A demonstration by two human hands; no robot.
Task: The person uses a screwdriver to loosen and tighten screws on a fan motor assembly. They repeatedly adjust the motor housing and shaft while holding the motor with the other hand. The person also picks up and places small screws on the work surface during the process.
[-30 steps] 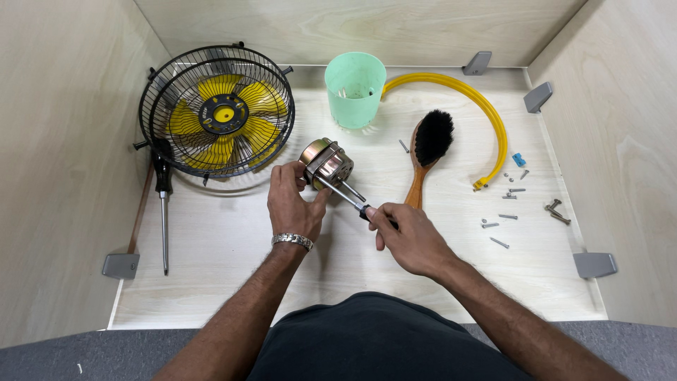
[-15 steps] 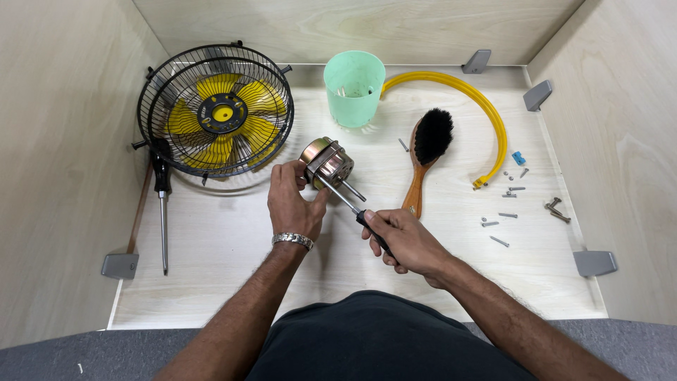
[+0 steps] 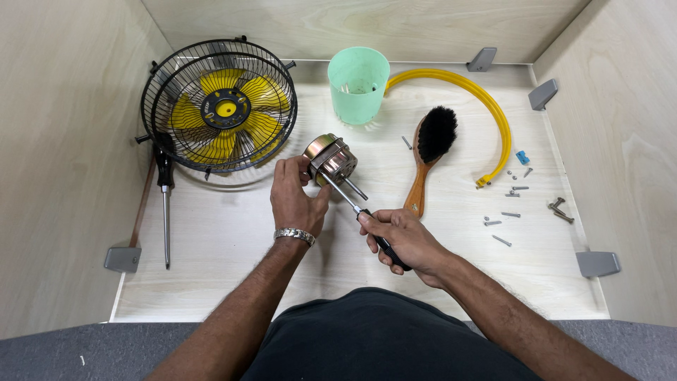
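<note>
Two hands closed: your left hand (image 3: 296,201) grips the motor (image 3: 330,159); your right hand (image 3: 398,236), drawn nearer since, holds the screwdriver (image 3: 352,204), tip still seated on the motor.

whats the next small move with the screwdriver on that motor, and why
Probably keep turning the screwdriver while pressing it in. Its tip sits against the small fan motor, which the left hand steadies, and the right hand grips the handle. Loose screws lie on the board, hinting at disassembly.

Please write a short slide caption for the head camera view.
Left hand steadies a small motor while right hand applies a screwdriver.
</note>
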